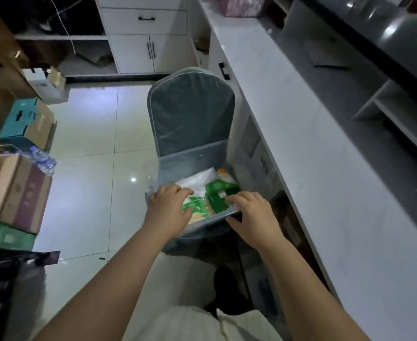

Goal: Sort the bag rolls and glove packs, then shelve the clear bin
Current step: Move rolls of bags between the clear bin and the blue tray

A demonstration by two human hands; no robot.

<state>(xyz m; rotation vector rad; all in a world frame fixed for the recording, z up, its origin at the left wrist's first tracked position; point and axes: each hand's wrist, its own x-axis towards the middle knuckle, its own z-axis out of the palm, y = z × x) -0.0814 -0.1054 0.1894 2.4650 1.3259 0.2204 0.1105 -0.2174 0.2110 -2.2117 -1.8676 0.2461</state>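
Resting on the grey-covered chair [190, 114] beside the desk [288, 119], within easy reach: clear bin [187, 161], with green glove packs [217, 190] and white bag rolls [197, 179] inside. Gripped at both near corners by left hand [169, 205] and right hand [251, 212], fingers [234, 198] clamped over the rim, probably for a level lift.

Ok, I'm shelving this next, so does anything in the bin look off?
The green packs lie jumbled at mixed angles over white bags in the clear bin, which sits on a chair, not a shelf.
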